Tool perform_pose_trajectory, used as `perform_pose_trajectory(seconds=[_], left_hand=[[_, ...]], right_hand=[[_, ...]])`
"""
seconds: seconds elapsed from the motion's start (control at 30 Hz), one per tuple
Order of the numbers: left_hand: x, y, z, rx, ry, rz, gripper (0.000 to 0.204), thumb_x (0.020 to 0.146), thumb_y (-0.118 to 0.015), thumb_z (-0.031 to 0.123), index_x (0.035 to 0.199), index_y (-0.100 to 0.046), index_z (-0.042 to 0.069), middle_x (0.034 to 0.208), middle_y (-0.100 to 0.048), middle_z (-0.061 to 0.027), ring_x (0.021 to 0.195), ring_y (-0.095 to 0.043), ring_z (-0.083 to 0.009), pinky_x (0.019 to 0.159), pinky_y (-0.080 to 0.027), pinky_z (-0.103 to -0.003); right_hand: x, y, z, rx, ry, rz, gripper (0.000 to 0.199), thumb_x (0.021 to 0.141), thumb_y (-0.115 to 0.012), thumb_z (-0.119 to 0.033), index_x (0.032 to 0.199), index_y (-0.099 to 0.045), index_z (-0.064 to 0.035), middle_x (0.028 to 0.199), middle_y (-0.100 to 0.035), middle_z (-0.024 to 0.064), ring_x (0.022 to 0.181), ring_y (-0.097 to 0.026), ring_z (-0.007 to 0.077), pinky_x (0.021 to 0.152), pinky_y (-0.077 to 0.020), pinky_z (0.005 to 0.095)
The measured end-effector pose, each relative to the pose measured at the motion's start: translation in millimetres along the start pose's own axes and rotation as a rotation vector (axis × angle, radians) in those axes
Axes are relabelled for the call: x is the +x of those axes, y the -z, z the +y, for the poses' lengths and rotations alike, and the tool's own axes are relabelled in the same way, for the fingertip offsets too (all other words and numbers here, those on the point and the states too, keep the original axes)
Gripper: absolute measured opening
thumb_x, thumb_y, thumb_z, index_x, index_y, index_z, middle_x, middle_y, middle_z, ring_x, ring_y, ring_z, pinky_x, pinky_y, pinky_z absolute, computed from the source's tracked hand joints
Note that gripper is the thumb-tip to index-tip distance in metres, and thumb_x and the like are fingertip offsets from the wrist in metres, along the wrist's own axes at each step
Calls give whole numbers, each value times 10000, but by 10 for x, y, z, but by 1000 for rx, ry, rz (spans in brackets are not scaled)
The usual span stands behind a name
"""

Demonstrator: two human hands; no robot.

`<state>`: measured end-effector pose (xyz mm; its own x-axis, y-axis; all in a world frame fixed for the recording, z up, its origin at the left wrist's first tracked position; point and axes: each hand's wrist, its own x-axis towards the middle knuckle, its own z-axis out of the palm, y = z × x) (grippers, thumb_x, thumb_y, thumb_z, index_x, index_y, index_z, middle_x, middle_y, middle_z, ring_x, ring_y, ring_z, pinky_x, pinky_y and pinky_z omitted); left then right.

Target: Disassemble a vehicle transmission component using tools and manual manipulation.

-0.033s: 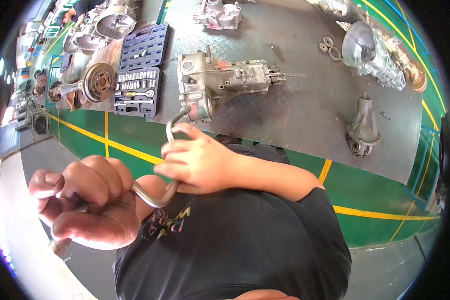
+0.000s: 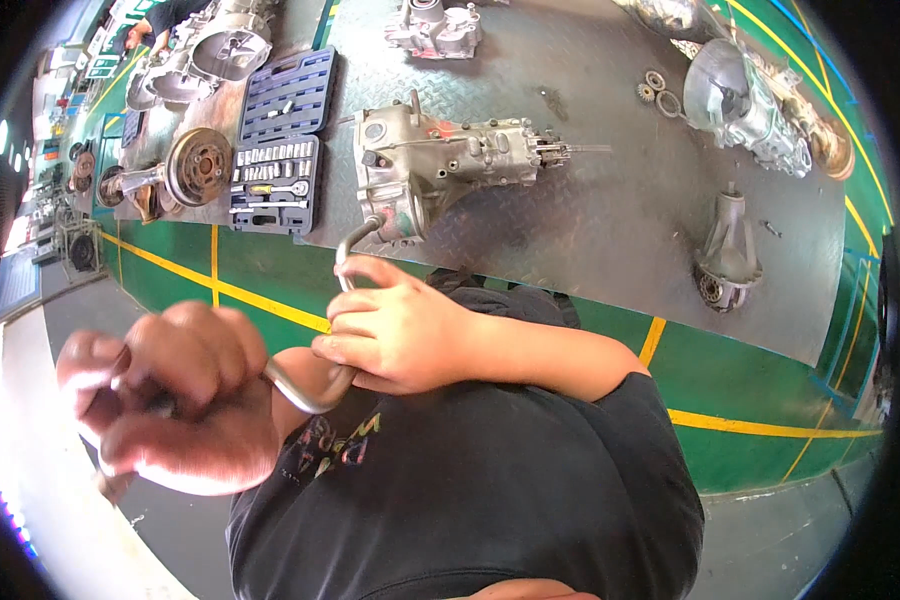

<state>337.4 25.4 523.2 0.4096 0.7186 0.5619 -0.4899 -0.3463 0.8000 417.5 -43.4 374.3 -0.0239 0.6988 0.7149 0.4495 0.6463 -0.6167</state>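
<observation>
Two hands on one speed brace (image 2: 315, 406): right hand (image 2: 400, 335) wrapped round the crank, left hand (image 2: 200, 400), blurred, curled round its near end. Far end meets the gearbox housing (image 2: 395, 170), lower left, on the metal-topped bench (image 2: 620, 220). Socket set case (image 2: 310, 90) open, left of housing.

The person wears a plain-cut black T-shirt (image 2: 500, 480), its curved collar seam (image 2: 450, 575) showing near the neck. A small print (image 2: 335, 445) in pink, yellow and pale tones marks the left side. The right sleeve (image 2: 645, 430) is short. Dark, wrinkled cloth (image 2: 505, 300) shows past the shirt's far edge. Both hands (image 2: 400, 335) are bare.
</observation>
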Motion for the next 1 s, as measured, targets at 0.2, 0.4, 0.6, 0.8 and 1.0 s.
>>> perform_pose_trajectory(seconds=[0.2, 0.4, 0.6, 0.8, 1.0], left_hand=[[-197, -26, -802, 166, 193, -141, 365, 1023, -472, 395, 930, -501, 43, 525, -309, -15, 452, -306, -138, 425, -249, -315], [-342, 98, -1522, -12, 424, -287, 407, 1053, -400, 362, 840, -462, 22, 524, -299, -17, 461, -270, -134, 449, -248, -320], [-278, 34, -1779, -156, 517, -281, 311, 1020, -456, 161, 777, -512, -25, 586, -421, -39, 483, -335, -96, 465, -291, -263], [-195, 41, -1900, -145, 584, -224, 357, 1050, -400, 176, 762, -503, -10, 551, -390, -28, 468, -308, -87, 447, -267, -267], [-127, -24, -1958, -99, 674, -71, 320, 1021, -444, 218, 776, -515, 25, 557, -432, -41, 475, -422, -147, 451, -353, -305]], right_hand=[[-387, 25, 224, 113, -320, 214, 266, 815, -710, -299, 770, -579, -72, 610, -557, 115, 573, -601, 331, 541, -477, 420], [-846, -47, 730, 131, -468, 170, 378, 848, -696, -358, 661, -555, -61, 542, -522, 136, 542, -585, 360, 509, -453, 422], [-908, -81, 908, 132, -503, 287, 336, 840, -705, -302, 658, -573, -53, 549, -530, 154, 530, -581, 371, 492, -448, 419], [-844, -54, 924, 135, -590, 295, 356, 865, -680, -317, 666, -574, -41, 567, -535, 172, 548, -574, 383, 498, -438, 422], [-908, 132, 1031, 160, -728, 159, 328, 870, -663, -327, 743, -616, -28, 591, -552, 180, 546, -568, 376, 517, -430, 435]])
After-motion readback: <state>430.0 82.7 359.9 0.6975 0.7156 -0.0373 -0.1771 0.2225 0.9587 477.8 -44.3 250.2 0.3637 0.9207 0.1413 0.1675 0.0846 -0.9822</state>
